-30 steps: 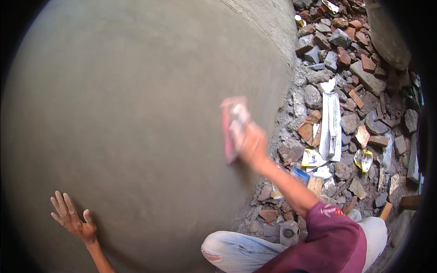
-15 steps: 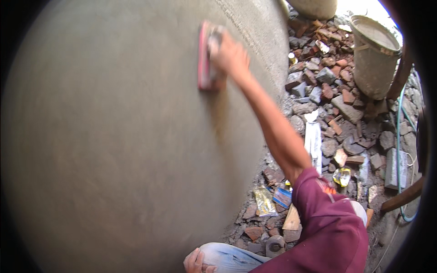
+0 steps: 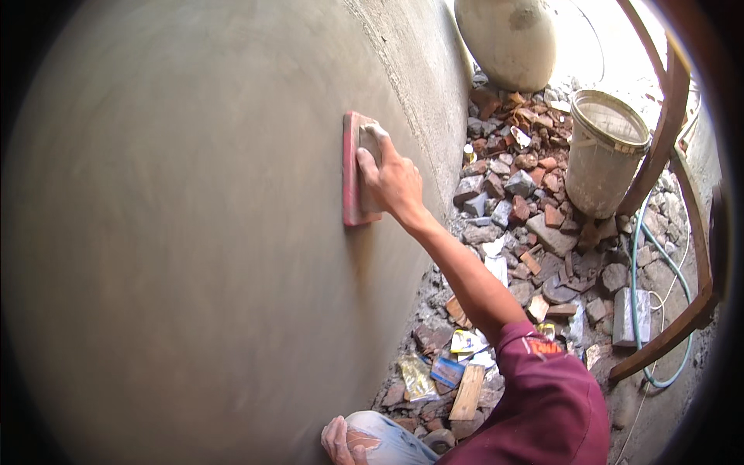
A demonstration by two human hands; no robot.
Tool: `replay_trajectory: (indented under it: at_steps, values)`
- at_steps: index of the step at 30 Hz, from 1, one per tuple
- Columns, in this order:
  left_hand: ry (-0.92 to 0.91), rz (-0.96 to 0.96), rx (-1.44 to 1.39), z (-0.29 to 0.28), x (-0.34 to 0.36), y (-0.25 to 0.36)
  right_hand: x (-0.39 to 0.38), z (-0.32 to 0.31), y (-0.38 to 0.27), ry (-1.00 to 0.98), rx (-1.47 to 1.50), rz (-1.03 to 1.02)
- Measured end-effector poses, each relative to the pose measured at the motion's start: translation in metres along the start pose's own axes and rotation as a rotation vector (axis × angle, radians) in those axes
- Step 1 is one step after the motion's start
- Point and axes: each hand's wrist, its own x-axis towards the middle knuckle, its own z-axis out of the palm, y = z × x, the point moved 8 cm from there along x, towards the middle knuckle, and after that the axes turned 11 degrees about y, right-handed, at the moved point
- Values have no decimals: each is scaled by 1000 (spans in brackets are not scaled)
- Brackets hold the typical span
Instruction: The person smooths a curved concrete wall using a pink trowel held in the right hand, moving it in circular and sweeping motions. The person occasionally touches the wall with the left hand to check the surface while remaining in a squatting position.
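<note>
My right hand (image 3: pixel 397 184) is closed on the handle of a plastering float (image 3: pixel 353 174) with a reddish-pink edge. The float stands upright, its face pressed against a smooth grey plastered wall (image 3: pixel 209 232). Its shadow falls on the wall just below. At the bottom of the view, my left hand (image 3: pixel 339 443) rests over my knee in torn light-blue jeans (image 3: pixel 387 438), with its fingers apart and no tool in it. The lower part of that hand is cut off by the frame edge.
Broken bricks and stones (image 3: pixel 535 201) cover the ground right of the wall. A dirty bucket (image 3: pixel 601 170) stands on them, before a large rounded grey vessel (image 3: pixel 508 43). At right are brown bars (image 3: pixel 666 337), a teal hose (image 3: pixel 635 287) and a grey block (image 3: pixel 630 318).
The view has shifted, so the rubble and bucket sit further left and lower. My right hand, still gripping the float, appears lower in the picture. My left hand stays on the knee.
</note>
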Motion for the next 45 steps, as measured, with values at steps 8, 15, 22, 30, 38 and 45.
replay_trajectory:
  at_steps: [8, 15, 22, 30, 38, 45]
  values:
    - [-90, -102, -121, 25, -6, -11, 70, -25, 49, 70, -51, 104]
    - [29, 39, -59, 2, 17, -2, -61, -21, -26, 169, 157, -433]
    - [60, -13, -87, 32, 16, -8, 195, -42, -121, 198, 7, -141]
    - [0, -168, -194, 52, 48, -18, 10, -25, -164, 109, 137, -691]
    - [-41, -163, -228, 91, 50, 5, 135, -46, -215, 225, 89, -456]
    - [-118, -273, -269, 114, 47, -15, 106, -13, -231, 122, 42, -725]
